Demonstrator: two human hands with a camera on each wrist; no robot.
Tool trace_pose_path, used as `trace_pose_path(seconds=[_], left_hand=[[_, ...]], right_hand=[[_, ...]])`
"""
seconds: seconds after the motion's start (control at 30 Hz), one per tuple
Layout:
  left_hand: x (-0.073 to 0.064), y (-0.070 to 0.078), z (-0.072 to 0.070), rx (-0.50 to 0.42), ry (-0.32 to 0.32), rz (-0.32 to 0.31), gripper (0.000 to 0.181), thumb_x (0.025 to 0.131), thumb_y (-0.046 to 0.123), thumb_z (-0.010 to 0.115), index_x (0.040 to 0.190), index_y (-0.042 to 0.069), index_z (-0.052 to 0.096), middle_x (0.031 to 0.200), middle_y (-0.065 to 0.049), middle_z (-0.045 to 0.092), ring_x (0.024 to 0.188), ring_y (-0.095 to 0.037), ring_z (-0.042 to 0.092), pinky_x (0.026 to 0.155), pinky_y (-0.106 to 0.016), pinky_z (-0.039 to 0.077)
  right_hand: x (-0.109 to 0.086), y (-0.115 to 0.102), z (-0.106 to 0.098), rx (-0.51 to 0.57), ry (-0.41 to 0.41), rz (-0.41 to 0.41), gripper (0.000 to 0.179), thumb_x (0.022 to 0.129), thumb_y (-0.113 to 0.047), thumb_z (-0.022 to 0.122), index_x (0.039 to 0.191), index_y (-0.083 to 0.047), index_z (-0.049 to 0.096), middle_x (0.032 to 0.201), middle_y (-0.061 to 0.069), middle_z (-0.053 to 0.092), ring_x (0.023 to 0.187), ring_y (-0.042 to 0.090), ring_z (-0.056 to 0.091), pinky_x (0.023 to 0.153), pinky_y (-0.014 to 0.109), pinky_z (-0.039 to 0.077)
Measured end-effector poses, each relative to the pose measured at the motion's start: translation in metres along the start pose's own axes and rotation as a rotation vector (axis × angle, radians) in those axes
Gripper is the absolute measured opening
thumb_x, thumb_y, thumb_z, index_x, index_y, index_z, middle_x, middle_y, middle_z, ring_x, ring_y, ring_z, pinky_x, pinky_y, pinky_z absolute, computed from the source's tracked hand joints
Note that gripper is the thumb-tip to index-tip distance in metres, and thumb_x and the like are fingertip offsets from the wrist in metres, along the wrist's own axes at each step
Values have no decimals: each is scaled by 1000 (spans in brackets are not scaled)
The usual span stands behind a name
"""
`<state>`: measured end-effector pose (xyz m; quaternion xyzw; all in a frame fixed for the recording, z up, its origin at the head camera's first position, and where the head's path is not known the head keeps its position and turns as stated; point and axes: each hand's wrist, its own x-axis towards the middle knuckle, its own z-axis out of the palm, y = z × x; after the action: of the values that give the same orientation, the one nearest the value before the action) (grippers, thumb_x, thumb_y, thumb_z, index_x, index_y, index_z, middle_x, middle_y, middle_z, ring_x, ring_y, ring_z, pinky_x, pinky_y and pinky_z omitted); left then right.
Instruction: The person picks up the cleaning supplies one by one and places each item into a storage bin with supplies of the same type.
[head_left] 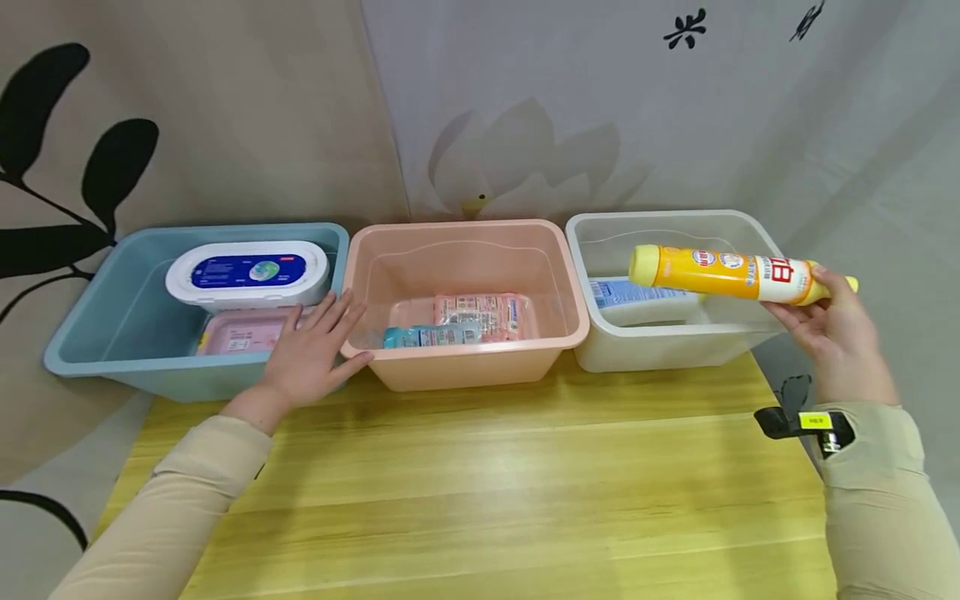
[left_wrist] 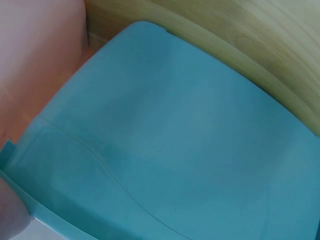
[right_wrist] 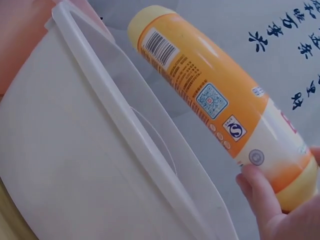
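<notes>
My right hand [head_left: 843, 333] grips a yellow-orange bottle [head_left: 727, 271] by its narrower end, thumb below and fingers behind. The bottle lies nearly level above the white bin [head_left: 675, 342]; its barcode and printed label face the right wrist view. Inside that bin, a blue-and-white package [head_left: 641, 296] lies partly covered by the bottle. My left hand [head_left: 311, 350] is spread with straight fingers over the near right corner of the blue bin [head_left: 112, 365], fingertips reaching toward the rim of the pink bin [head_left: 465, 350]. Only a fingertip [left_wrist: 11, 212] shows in the left wrist view.
In the blue bin sit a white oval box with a blue label [head_left: 251, 273] and a pink package [head_left: 243, 332]. The pink bin holds a pink printed packet [head_left: 483, 312] and a small blue tube [head_left: 431, 335]. All bins stand along the back of the wooden table [head_left: 510, 492], before a curtain [head_left: 525, 108].
</notes>
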<state>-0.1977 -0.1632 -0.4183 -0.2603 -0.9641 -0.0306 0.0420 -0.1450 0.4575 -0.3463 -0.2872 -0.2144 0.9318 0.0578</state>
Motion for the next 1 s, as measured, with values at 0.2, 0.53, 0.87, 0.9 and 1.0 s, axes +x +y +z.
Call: trace_pose_path(seconds=[0.2, 0.53, 0.87, 0.9, 1.0], left_hand=[[0, -1, 0, 3, 4, -1, 71, 94, 55, 40, 148, 11, 27, 156, -15, 19, 143, -37, 17, 111, -62, 11], [-1, -1, 2, -3, 10, -4, 71, 93, 55, 41, 148, 11, 27, 156, -15, 20, 143, -37, 17, 111, -62, 11], [-2, 1, 2, -9, -4, -16, 73, 93, 56, 41, 148, 12, 26, 157, -13, 17, 143, -35, 16, 112, -61, 10], [-2, 1, 2, -12, -4, -17, 73, 93, 56, 41, 148, 12, 26, 157, -13, 17, 144, -35, 16, 112, -61, 10], [-2, 1, 1, -16, -6, -19, 73, 93, 56, 42, 148, 12, 26, 157, -13, 17, 144, -35, 16, 112, -61, 10]], right_hand=[[13, 6, 14, -103, 16, 15, 28, 84, -9, 68, 107, -19, 55, 94, 10, 63, 91, 28, 66, 77, 53, 53], [30, 25, 40, -350, 146, -40, 34, 77, -15, 76, 104, -21, 55, 105, 0, 55, 80, 23, 66, 75, 41, 56], [34, 50, 59, -535, 304, -138, 54, 71, -18, 82, 111, -24, 46, 115, -4, 44, 102, 16, 57, 67, 31, 58], [34, 52, 60, -558, 314, -137, 53, 71, -20, 82, 111, -24, 47, 115, -5, 44, 107, 15, 54, 67, 29, 58], [36, 56, 62, -604, 326, -140, 50, 70, -22, 82, 108, -23, 49, 112, -4, 47, 102, 15, 56, 65, 28, 58]])
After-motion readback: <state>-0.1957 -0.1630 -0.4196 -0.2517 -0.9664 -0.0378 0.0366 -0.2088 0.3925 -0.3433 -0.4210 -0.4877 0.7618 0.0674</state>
